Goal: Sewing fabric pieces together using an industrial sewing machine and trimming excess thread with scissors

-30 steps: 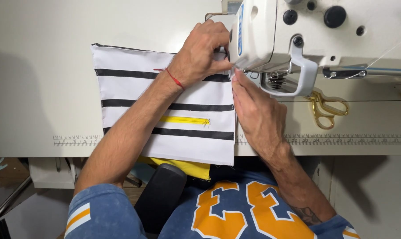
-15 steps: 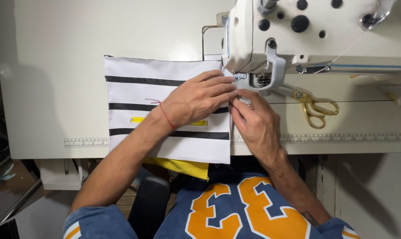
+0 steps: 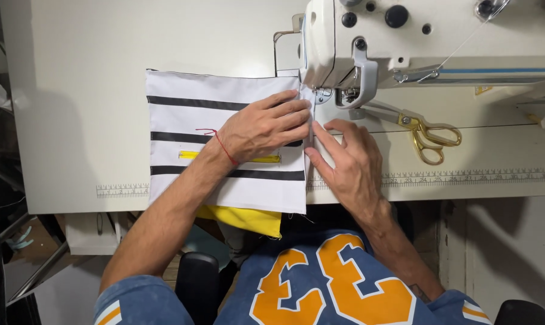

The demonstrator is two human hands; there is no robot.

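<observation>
The left hand (image 3: 261, 127) lies flat, palm down, on a white rectangular fabric panel with three black stripes (image 3: 224, 141); its grip closes on nothing, the fingers stretched out and pressing the cloth, their tips at the panel's right edge just left of the sewing machine's needle area. A thin red thread bracelet (image 3: 223, 144) circles that wrist. The right hand (image 3: 349, 161) rests just right of the panel's right edge, also open and flat, its fingertips touching the edge of the cloth below the machine's head, its grip likewise around nothing. The panel lies on a pale cream desk (image 3: 74, 90), to the left of the white sewing machine (image 3: 429, 36), with its upper right corner reaching under the machine's presser foot (image 3: 320, 94). A short yellow strip (image 3: 191, 155) shows on the panel between the lower two stripes, partly hidden by the left hand. A piece of yellow cloth (image 3: 245, 219) hangs below the panel's bottom edge, over the desk's front. A pair of gold-handled scissors (image 3: 426, 133) lies on the desk to the right of the machine's head, well apart from the right hand. A printed ruler strip (image 3: 465, 176) runs along the desk's front edge, below the scissors.
</observation>
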